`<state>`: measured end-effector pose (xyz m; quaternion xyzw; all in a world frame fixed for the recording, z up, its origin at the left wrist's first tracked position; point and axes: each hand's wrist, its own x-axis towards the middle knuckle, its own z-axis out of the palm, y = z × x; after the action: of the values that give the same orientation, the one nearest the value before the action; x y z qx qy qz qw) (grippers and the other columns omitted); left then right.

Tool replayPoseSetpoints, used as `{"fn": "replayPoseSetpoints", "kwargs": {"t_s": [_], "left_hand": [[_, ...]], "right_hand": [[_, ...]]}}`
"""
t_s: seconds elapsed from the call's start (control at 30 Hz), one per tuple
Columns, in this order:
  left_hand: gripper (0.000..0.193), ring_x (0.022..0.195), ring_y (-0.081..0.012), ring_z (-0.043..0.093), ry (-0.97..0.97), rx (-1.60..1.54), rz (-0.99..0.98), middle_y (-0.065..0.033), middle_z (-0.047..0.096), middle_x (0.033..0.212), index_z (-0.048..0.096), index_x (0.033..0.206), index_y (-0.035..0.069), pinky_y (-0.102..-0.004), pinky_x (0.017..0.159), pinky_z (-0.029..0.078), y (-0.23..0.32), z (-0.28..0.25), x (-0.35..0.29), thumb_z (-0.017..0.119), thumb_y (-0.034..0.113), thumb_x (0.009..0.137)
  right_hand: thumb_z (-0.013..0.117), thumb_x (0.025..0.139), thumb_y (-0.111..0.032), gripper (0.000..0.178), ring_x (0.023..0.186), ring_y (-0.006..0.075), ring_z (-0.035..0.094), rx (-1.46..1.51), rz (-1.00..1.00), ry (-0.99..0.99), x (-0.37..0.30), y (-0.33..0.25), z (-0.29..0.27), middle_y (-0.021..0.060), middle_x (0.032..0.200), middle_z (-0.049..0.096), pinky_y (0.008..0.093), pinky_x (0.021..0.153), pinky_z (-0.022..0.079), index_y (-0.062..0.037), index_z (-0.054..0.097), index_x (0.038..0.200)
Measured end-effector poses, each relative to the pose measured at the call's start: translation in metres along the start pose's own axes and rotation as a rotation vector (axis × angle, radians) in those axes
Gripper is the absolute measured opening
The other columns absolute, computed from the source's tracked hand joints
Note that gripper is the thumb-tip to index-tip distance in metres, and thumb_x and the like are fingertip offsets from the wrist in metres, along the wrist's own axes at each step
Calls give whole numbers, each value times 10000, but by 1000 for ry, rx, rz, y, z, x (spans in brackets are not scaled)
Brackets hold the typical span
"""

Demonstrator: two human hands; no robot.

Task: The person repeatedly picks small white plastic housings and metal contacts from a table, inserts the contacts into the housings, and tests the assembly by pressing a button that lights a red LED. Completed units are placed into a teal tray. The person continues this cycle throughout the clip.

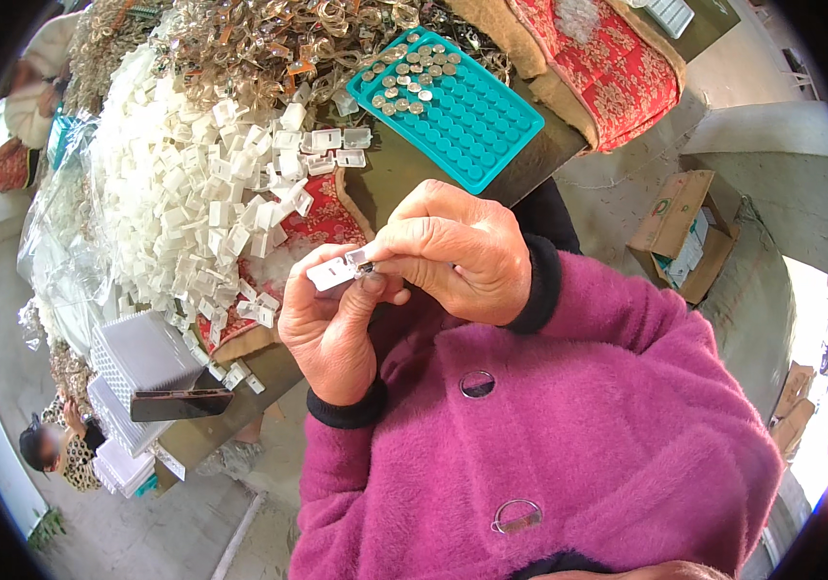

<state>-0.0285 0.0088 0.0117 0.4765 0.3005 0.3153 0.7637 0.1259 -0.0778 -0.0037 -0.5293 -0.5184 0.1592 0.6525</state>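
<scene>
My left hand (329,333) grips a small white plastic case (329,275) between thumb and fingers. Pinched at the case's right end, between the fingertips of my right hand (467,256), is a small shiny piece, partly dark. The fingers hide most of that piece, so its kind cannot be made out. Both hands meet close in front of my pink fuzzy coat. Beyond them lies a teal tray (491,121) with rows of round pockets. Several silver button cells (416,107) lie at its far left part. To the left spreads a big heap of similar white cases (177,155).
Coiled clear wires (288,39) are piled at the back. A red floral cushion (617,72) lies at the far right of the table. White trays (143,358) and a dark phone-like slab (182,404) sit at left. A cardboard box (675,217) stands right; other people are at left.
</scene>
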Motion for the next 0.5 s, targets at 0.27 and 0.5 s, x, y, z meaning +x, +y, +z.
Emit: {"fn": "replayPoseSetpoints", "kwargs": {"t_s": [0.27, 0.5], "left_hand": [[301, 782, -216, 739, -50, -29, -34, -138, 736, 950, 608, 1236, -50, -326, 731, 630, 2, 2, -2, 702, -37, 951], [225, 755, -203, 720, -4, -181, -193, -141, 714, 993, 597, 1230, -42, -320, 693, 619, 9, 4, 3, 608, 1, 1010]], "right_hand": [[731, 827, 98, 224, 717, 249, 652, -38, -78, -74, 6, 2, -10, 113, 870, 644, 340, 617, 546, 7, 687, 1027], [739, 817, 89, 246, 689, 245, 650, -131, -215, -81, 5, 10, -10, 131, 866, 642, 331, 579, 540, 20, 667, 1042]]}}
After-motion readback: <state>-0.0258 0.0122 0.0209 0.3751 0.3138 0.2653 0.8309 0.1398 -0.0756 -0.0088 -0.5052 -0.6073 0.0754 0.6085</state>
